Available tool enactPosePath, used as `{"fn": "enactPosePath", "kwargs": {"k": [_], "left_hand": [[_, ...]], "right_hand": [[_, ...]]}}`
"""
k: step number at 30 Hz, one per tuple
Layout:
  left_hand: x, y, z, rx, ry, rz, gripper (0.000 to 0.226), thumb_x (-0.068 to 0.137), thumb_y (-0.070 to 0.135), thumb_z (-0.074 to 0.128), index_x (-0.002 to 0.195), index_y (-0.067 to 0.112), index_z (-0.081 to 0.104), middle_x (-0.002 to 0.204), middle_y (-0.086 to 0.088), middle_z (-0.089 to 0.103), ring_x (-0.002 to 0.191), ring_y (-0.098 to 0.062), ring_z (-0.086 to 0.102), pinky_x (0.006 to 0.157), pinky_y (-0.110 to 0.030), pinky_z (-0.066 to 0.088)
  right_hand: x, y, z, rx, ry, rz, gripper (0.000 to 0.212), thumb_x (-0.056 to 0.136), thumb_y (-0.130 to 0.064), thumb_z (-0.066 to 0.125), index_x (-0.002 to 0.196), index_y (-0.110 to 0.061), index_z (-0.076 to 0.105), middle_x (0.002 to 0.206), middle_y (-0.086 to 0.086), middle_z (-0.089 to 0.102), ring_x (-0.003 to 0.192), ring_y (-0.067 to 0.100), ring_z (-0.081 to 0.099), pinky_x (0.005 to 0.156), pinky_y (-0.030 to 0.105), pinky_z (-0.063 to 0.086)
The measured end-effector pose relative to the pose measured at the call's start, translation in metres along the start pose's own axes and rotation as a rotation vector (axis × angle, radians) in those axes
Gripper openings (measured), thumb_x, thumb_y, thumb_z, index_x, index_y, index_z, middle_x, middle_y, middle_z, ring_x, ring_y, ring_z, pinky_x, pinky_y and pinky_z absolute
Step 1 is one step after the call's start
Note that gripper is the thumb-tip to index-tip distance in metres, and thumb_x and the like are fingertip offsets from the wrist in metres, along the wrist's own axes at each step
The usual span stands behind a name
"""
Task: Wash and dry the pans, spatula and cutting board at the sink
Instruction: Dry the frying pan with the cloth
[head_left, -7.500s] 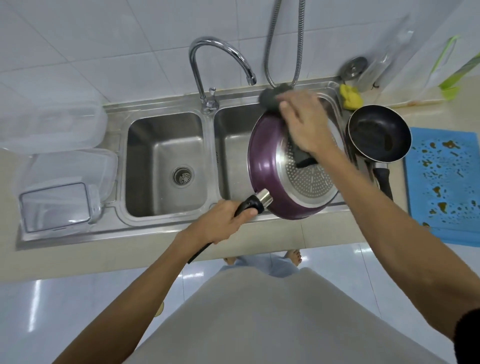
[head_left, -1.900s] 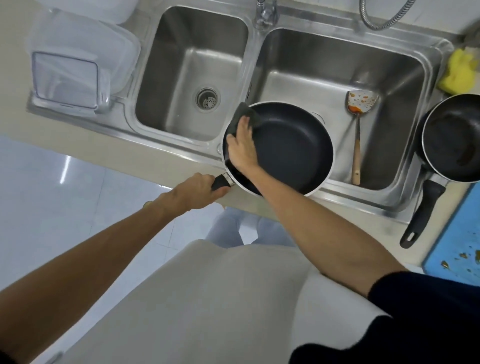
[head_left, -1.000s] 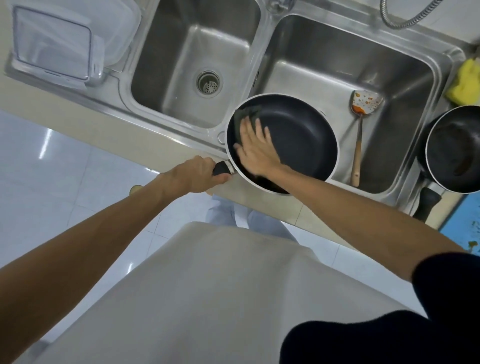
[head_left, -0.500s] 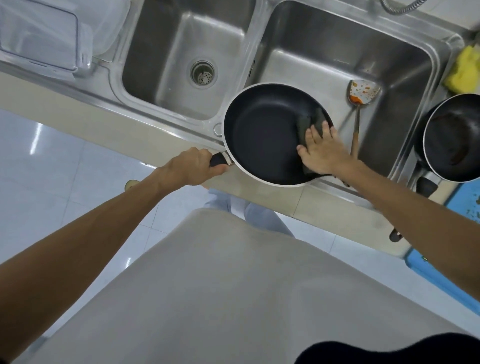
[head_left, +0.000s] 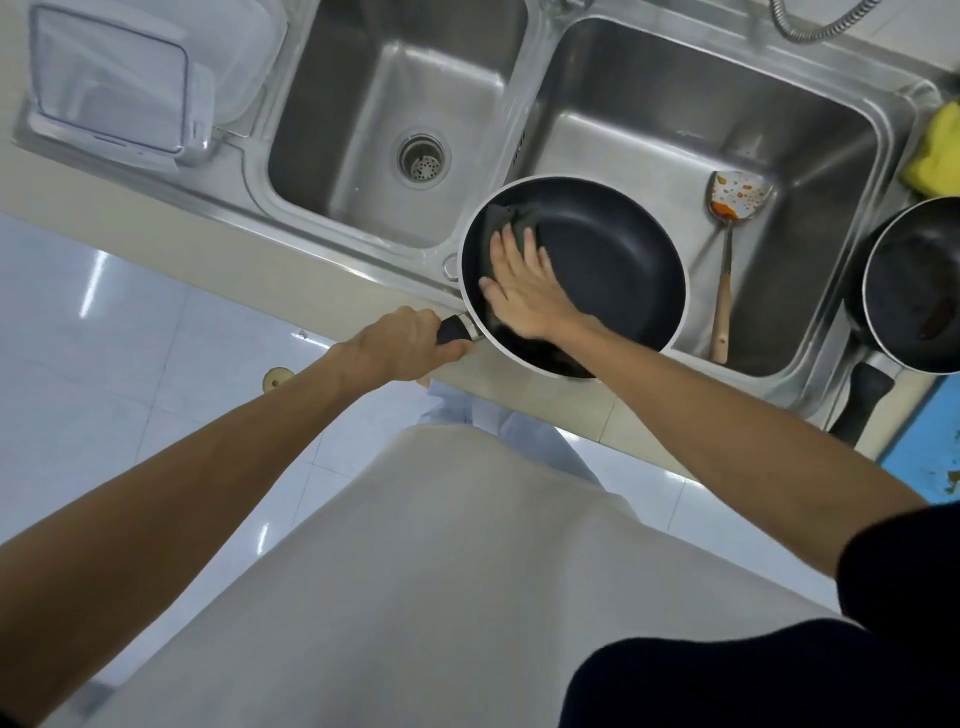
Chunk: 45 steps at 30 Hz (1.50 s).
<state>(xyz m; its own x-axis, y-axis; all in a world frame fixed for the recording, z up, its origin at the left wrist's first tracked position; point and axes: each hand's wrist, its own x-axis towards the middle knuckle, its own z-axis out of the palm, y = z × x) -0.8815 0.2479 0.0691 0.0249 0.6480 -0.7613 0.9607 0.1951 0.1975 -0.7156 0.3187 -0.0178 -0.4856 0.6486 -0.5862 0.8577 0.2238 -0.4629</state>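
A large black non-stick pan is held level over the front edge of the right sink basin. My left hand grips its black handle. My right hand lies flat inside the pan's left half, pressing a dark grey cloth against the coating. A dirty spatula with a wooden handle lies in the right basin. A second, smaller black pan sits on the counter at the right. A corner of the soiled blue cutting board shows at the right edge.
The left basin with its drain holds nothing. Clear plastic containers stand on the drainboard at the left. A yellow sponge lies at the sink's right rim. A metal shower hose hangs at the top right.
My right hand with the cloth has swept from the pan's right side back to its left side. Earlier, the pan was turned from underside up to inside up.
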Motion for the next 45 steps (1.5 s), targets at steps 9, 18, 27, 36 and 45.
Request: {"fn": "enactPosePath", "kwargs": {"k": [9,18,27,36,45], "left_hand": [[-0.001,0.003,-0.006,0.026,-0.017,-0.005,0.057,0.097,0.060,0.045,0.083,0.006,0.049,0.070,-0.006,0.051,0.053,-0.019,0.048,0.047,-0.027,0.031],[0.001,0.004,-0.001,-0.003,-0.021,0.003,0.059,0.096,0.061,0.046,0.094,0.003,0.056,0.075,-0.006,0.055,0.051,-0.014,0.047,0.042,-0.024,0.029],[0.005,-0.002,0.007,-0.023,0.001,0.010,0.056,0.097,0.059,0.046,0.088,0.004,0.050,0.070,-0.004,0.047,0.054,-0.015,0.044,0.045,-0.025,0.027],[0.009,-0.010,0.009,0.003,0.012,0.033,0.057,0.096,0.060,0.047,0.080,0.005,0.048,0.072,-0.006,0.050,0.074,-0.028,0.052,0.062,-0.032,0.036],[0.006,-0.002,0.004,0.037,-0.011,0.002,0.061,0.095,0.064,0.046,0.081,0.005,0.051,0.072,-0.010,0.057,0.056,-0.023,0.051,0.049,-0.030,0.033]], "right_hand": [[-0.016,0.101,-0.017,-0.184,0.114,0.141,0.068,0.107,-0.045,0.024,0.162,-0.011,0.002,0.170,0.009,-0.002,0.155,0.037,-0.006,0.126,0.053,0.002],[-0.023,0.065,-0.002,-0.303,-0.020,-0.410,0.065,0.103,-0.044,0.019,0.162,-0.022,0.007,0.170,-0.001,0.003,0.155,0.030,-0.008,0.125,0.046,-0.001],[-0.025,0.080,-0.018,-0.249,0.152,-0.242,0.059,0.104,-0.043,0.022,0.160,-0.025,0.024,0.167,-0.004,0.021,0.156,0.027,0.010,0.125,0.052,0.011],[-0.016,0.084,-0.017,-0.151,0.164,0.026,0.062,0.107,-0.042,0.024,0.162,-0.020,0.009,0.170,-0.001,0.005,0.156,0.029,0.000,0.125,0.051,0.009],[-0.040,-0.021,-0.009,0.306,-0.099,-0.047,0.056,0.110,-0.023,0.023,0.162,-0.012,0.002,0.170,0.002,-0.005,0.156,0.019,-0.011,0.126,0.042,-0.002]]}}
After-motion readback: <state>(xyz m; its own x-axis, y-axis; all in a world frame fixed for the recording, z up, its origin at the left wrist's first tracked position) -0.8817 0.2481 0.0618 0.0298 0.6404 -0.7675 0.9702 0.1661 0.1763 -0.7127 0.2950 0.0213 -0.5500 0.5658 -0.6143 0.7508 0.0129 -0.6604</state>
